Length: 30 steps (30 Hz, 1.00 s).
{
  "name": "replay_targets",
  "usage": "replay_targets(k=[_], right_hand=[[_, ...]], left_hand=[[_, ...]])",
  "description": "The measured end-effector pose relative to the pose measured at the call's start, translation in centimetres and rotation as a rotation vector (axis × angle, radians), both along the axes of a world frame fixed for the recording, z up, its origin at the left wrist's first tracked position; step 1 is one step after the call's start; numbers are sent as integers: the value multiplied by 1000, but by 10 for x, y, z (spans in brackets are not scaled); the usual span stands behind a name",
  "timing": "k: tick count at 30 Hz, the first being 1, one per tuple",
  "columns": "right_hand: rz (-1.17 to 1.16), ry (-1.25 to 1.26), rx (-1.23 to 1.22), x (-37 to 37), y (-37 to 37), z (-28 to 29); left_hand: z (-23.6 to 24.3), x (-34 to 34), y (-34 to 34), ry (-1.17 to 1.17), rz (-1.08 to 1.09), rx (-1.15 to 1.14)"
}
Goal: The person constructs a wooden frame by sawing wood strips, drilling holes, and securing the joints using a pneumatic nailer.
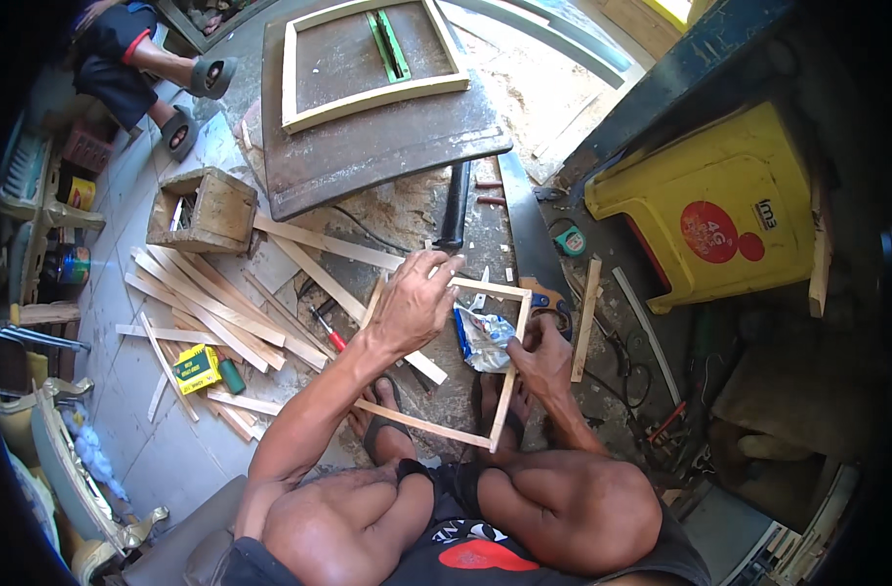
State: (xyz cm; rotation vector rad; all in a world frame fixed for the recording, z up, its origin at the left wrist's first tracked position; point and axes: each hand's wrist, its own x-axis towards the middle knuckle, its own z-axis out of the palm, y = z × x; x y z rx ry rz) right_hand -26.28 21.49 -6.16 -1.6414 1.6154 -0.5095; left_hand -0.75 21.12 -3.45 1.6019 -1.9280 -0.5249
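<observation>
Above my feet, between my knees and the dark table, I hold a small rectangular frame of pale wood [505, 405] tilted over the floor. My left hand [416, 303] is closed around its far left corner, and the fingers cover that joint. My right hand [543, 359] grips the right side bar, thumb on the inner edge; some of its fingers are hidden. Through the frame's opening shows a crumpled blue and white packet [487, 337] on the floor. A handsaw [529, 220] with a wooden handle lies just beyond my right hand.
A dark saw table [368, 171] bears a larger wooden frame [377, 96]. Wood strips [207, 303] and a yellow-green box [198, 369] lie left, near a wooden box [204, 210]. Right are a tape measure [569, 240] and a yellow stool [709, 210]. Another person's legs [138, 73] show far left.
</observation>
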Motion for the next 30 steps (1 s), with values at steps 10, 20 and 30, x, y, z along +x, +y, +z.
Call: replay_targets(k=[10,20,30], right_hand=[[105,-329,-226,-18,-2,95],[250,-517,-645,-14,-9,124],[95,-896,-405,11,-16,91]], left_hand=[[-13,-6,-8,114,-163,42],[7,-10,-29,327,-88,65],[105,72,-2,-10,262,-207]])
